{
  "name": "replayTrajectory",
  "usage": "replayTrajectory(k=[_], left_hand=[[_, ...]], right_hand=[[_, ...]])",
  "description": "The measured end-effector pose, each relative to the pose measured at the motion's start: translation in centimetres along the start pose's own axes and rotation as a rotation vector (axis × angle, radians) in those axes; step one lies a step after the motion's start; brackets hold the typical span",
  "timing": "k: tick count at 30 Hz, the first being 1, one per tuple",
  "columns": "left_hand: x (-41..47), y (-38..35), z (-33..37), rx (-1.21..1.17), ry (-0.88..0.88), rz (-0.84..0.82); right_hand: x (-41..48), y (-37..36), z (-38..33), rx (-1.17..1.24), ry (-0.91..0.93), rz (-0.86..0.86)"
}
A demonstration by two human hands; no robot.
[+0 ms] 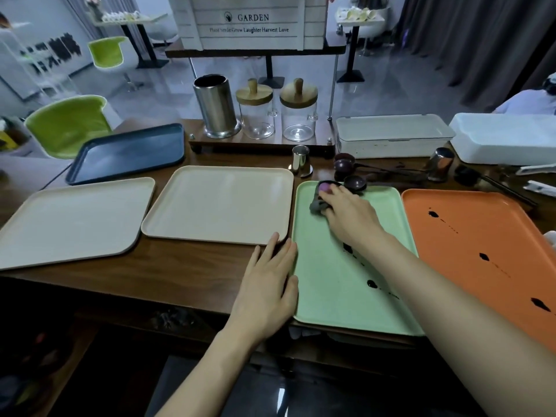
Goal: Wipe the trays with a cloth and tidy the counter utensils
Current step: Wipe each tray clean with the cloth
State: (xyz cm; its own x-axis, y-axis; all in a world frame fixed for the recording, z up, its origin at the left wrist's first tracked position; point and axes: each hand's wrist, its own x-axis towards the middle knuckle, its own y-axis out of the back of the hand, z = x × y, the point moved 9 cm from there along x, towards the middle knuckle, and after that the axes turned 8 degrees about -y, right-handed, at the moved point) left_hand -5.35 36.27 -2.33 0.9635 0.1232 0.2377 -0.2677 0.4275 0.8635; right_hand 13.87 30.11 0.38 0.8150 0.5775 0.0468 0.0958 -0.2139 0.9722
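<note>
A green tray [325,284] lies in front of me with dark stains [372,284] on it. My right hand [350,216] presses a grey and purple cloth [319,197] onto the tray's far left corner, fingers curled over it. With straight fingers, my left hand [269,284] lies flat on the wooden counter, touching the green tray's left rim. An orange tray [469,251] with dark stains sits to the right. Two beige trays [219,203] [72,221] lie to the left, and a dark blue tray [129,152] is behind them.
Behind the trays stand a tall steel cylinder [215,106], two lidded glass jars [257,112], a small steel cup [301,160], dark ladles [355,182], another steel cup [440,164] and white lidded boxes [391,133]. Green chairs [66,124] stand beyond the counter at left.
</note>
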Motion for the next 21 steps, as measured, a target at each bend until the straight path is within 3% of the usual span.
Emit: replayTrajectory(k=[6,21], left_hand=[[0.0,0.0,0.1,-0.006,0.004,0.006],[-2.3,0.6,0.8,0.056,-0.038,-0.041]], right_hand=[[-0.1,-0.1,-0.4,0.028,0.01,-0.005],[-12.6,-0.9,-4.1,0.026,0.032,-0.047]])
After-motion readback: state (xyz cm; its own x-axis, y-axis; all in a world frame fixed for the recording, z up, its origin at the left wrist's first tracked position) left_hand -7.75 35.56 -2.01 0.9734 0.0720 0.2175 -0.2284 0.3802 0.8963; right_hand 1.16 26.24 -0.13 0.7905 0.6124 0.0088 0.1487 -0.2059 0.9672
